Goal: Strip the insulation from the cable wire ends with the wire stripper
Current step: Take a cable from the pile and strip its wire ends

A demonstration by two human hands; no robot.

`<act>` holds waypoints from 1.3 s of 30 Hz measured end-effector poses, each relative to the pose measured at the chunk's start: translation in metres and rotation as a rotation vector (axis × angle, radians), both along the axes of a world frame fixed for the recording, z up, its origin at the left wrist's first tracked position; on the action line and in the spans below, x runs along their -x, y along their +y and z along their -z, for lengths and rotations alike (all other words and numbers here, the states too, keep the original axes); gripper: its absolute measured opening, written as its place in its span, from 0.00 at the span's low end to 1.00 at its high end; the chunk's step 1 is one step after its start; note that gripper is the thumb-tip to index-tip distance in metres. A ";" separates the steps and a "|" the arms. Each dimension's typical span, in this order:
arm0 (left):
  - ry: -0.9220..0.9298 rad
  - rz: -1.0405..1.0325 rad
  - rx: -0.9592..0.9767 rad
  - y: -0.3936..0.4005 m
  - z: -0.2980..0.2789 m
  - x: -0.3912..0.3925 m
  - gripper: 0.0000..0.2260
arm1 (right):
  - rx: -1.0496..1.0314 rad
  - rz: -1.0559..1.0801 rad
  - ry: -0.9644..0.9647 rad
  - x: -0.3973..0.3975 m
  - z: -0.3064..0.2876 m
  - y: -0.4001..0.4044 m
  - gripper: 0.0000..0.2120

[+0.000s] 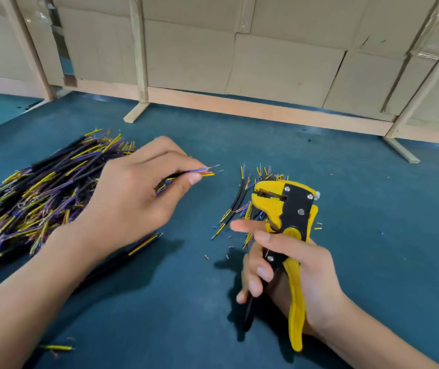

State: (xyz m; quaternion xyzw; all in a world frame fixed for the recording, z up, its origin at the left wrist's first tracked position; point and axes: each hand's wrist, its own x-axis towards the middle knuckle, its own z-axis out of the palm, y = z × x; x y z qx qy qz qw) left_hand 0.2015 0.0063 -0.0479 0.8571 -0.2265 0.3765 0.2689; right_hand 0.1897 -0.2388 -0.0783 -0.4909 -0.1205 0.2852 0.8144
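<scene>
My left hand (138, 193) pinches a short cable (199, 171) between thumb and fingers; its blue, orange and yellow wire ends stick out to the right, some tipped with bare metal. My right hand (290, 272) grips the yellow and black wire stripper (290, 209) by its handles, jaws up and facing left, index finger stretched out. The cable's tips hang a short way left of the jaws, apart from them. A big heap of black cables (40, 193) with yellow and purple wire ends lies at the left, partly behind my left hand.
A small pile of cables (242, 206) lies behind the stripper on the dark teal table mat (372, 209). Tiny insulation scraps (207, 257) dot the mat. One loose cable (56, 347) lies near the front left. A cardboard wall on wooden posts (138, 75) stands at the back.
</scene>
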 end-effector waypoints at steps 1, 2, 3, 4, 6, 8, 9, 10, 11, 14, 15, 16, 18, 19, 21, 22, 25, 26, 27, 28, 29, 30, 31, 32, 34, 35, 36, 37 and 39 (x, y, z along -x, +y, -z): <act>0.026 0.039 0.043 -0.005 0.001 0.001 0.06 | -0.021 -0.007 -0.003 0.000 0.001 0.000 0.21; 0.063 0.081 0.089 -0.009 0.002 0.001 0.06 | -0.042 -0.009 -0.010 0.000 0.002 0.000 0.22; 0.106 0.121 0.131 -0.013 0.002 0.002 0.06 | -0.056 -0.006 -0.027 0.000 0.003 0.000 0.21; 0.154 0.159 0.169 -0.016 0.002 0.004 0.06 | -0.061 0.009 -0.047 -0.001 0.004 -0.001 0.21; 0.259 0.234 0.253 -0.020 0.004 0.007 0.06 | -0.055 0.078 -0.098 -0.003 0.004 -0.002 0.19; 0.381 0.315 0.344 -0.025 0.007 0.009 0.07 | -0.035 0.175 -0.143 -0.006 0.002 -0.004 0.16; 0.432 0.347 0.375 -0.027 0.008 0.010 0.07 | -0.024 0.212 -0.160 -0.008 0.000 -0.005 0.16; 0.473 0.371 0.394 -0.030 0.010 0.011 0.07 | -0.012 0.240 -0.175 -0.010 -0.002 -0.006 0.18; 0.507 0.390 0.406 -0.032 0.011 0.011 0.07 | 0.006 0.262 -0.186 -0.012 -0.003 -0.007 0.18; 0.533 0.397 0.371 -0.038 0.016 0.012 0.07 | 0.070 0.286 -0.212 -0.015 -0.006 -0.009 0.10; 0.521 0.379 0.332 -0.040 0.018 0.013 0.07 | 0.081 0.280 -0.213 -0.016 -0.007 -0.010 0.07; 0.513 0.358 0.294 -0.041 0.019 0.014 0.07 | 0.091 0.271 -0.210 -0.016 -0.008 -0.011 0.05; 0.490 0.324 0.238 -0.043 0.020 0.016 0.08 | 0.113 0.252 -0.202 -0.018 -0.010 -0.013 0.03; 0.467 0.314 0.212 -0.043 0.020 0.016 0.09 | 0.122 0.234 -0.196 -0.019 -0.010 -0.015 0.02; 0.404 0.301 0.144 -0.042 0.019 0.016 0.08 | 0.134 0.192 -0.171 -0.021 -0.012 -0.017 0.03; 0.369 0.295 0.091 -0.041 0.019 0.015 0.07 | 0.139 0.179 -0.152 -0.022 -0.012 -0.017 0.04; 0.196 0.223 -0.173 -0.034 0.017 0.009 0.10 | 0.133 0.195 -0.103 -0.024 -0.013 -0.019 0.07; 0.135 0.162 -0.252 -0.031 0.016 0.007 0.11 | 0.116 0.220 -0.091 -0.025 -0.014 -0.019 0.08; 0.111 0.090 -0.295 -0.028 0.012 0.005 0.13 | 0.089 0.257 -0.076 -0.027 -0.016 -0.021 0.08; 0.131 0.014 -0.318 -0.023 0.008 0.005 0.15 | 0.051 0.299 -0.063 -0.030 -0.019 -0.023 0.08; 0.192 -0.062 -0.351 -0.018 0.004 0.004 0.16 | 0.010 0.340 -0.054 -0.032 -0.022 -0.025 0.07; 0.298 -0.132 -0.406 -0.011 0.001 0.004 0.18 | -0.026 0.375 -0.053 -0.035 -0.026 -0.028 0.06; 0.429 -0.193 -0.466 -0.003 -0.001 0.004 0.19 | -0.057 0.402 -0.062 -0.038 -0.028 -0.032 0.06; 0.556 -0.238 -0.515 0.005 -0.003 0.004 0.19 | -0.083 0.421 -0.075 -0.041 -0.031 -0.036 0.05; 0.775 -0.266 -0.547 0.016 -0.007 0.007 0.19 | -0.134 0.444 -0.102 -0.046 -0.034 -0.042 0.05; 0.858 -0.276 -0.541 0.020 -0.009 0.009 0.20 | -0.157 0.448 -0.123 -0.047 -0.034 -0.045 0.05; 0.926 -0.283 -0.543 0.022 -0.010 0.010 0.20 | -0.177 0.449 -0.150 -0.049 -0.034 -0.048 0.06; 0.983 -0.285 -0.550 0.023 -0.010 0.011 0.21 | -0.197 0.445 -0.180 -0.050 -0.034 -0.051 0.06; 1.048 -0.270 -0.549 0.021 -0.009 0.013 0.20 | -0.220 0.432 -0.226 -0.052 -0.035 -0.054 0.06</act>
